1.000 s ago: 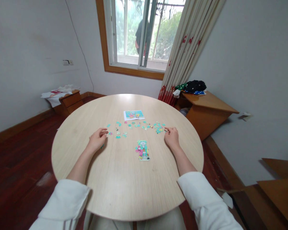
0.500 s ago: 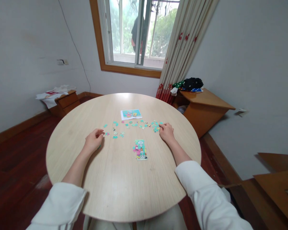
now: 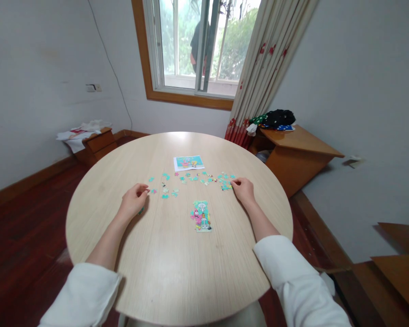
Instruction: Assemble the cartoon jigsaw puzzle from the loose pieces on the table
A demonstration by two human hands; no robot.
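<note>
My left hand [image 3: 135,200] rests at the left of the loose puzzle pieces [image 3: 165,190], its fingers curled in and the thumb close to the index finger. Whatever lies between those fingertips is too small to make out. A teal piece [image 3: 141,210] shows partly beneath this hand. At the right, my right hand [image 3: 244,190] has thumb and fingers pinched together at the edge of a cluster of teal pieces [image 3: 225,185]. Its fingertips hide what they hold, if anything. Between my hands, nearer me, lies a partly joined puzzle [image 3: 202,217] with pink and white cartoon figures.
A printed picture sheet [image 3: 188,163] lies behind the pieces on the round wooden table [image 3: 170,268]. Beyond the table stand a wooden cabinet [image 3: 300,154] with cloths on top at right and a small cabinet [image 3: 100,144] at left. A curtain [image 3: 259,81] hangs beside the window.
My right hand has drawn slightly to the right, uncovering more of the piece cluster's edge. My left hand stays almost still. The whole view has shifted a little.
</note>
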